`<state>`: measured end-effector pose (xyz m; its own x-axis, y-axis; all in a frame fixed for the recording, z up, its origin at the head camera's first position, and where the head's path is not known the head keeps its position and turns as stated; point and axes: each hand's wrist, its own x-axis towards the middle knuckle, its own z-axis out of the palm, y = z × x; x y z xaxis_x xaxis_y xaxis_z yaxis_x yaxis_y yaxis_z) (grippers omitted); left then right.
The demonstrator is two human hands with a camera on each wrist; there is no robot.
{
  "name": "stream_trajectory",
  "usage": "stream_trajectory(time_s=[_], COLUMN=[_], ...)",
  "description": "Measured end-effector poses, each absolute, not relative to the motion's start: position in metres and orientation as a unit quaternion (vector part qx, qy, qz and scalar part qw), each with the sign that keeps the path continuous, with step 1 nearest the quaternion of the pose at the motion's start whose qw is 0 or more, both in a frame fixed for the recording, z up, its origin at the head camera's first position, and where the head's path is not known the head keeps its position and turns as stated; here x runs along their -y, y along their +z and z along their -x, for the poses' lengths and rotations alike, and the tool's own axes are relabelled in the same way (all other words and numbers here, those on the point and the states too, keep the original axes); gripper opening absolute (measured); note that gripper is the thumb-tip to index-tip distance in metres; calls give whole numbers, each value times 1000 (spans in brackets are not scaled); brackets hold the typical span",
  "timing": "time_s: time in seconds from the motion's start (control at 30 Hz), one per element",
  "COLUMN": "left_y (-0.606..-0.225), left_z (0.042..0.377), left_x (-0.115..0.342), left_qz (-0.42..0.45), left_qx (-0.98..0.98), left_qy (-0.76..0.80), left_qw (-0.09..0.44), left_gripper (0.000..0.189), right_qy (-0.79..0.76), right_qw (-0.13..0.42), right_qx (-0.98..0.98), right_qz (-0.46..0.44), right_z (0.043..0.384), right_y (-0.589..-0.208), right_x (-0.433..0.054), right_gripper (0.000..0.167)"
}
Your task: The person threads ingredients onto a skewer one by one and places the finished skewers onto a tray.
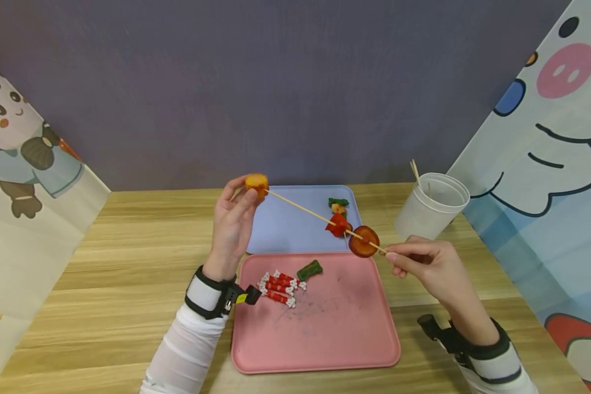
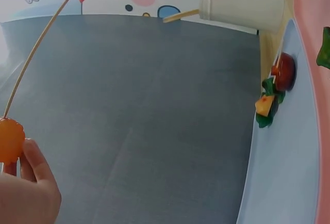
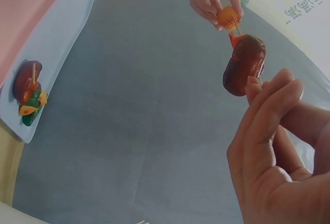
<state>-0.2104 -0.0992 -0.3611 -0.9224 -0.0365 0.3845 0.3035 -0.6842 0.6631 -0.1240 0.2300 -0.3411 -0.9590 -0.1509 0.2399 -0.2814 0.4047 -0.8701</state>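
My left hand (image 1: 231,224) pinches an orange-yellow round piece (image 1: 256,183), whose knobbly side looks like corn. The tip of a thin wooden skewer (image 1: 299,207) meets this piece. Threaded lower on the skewer are a crumpled red piece (image 1: 337,225) and a thick reddish-brown round piece (image 1: 359,249), which looks grooved and glossy in the right wrist view. The thumb and fingers of my right hand (image 1: 430,266) pinch the skewer's near end, just below the brown piece. Both hands hold the skewer slanted in the air above the trays.
Below is a pink tray (image 1: 335,339) with several red-and-white pieces (image 1: 278,287) and a green piece (image 1: 310,270). Behind it, a blue tray (image 1: 288,227) carries another loaded skewer (image 2: 267,102). A white bucket (image 1: 423,213) with wooden sticks (image 1: 415,169) stands at the right. A grey wall closes the back.
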Motion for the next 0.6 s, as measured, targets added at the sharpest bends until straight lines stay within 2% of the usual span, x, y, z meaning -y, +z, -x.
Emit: stream_trajectory(time_s=[0.6], left_y=[-364], left_z=[210], left_x=[92], left_qz=[125], left_qx=[390], left_qy=[-909], left_qw=[78], left_gripper=[23], right_qy=[518], right_qw=[52], right_qx=[845], right_qz=[-123], right_z=[128], right_y=[-345], right_x=[-232], right_gripper=[13])
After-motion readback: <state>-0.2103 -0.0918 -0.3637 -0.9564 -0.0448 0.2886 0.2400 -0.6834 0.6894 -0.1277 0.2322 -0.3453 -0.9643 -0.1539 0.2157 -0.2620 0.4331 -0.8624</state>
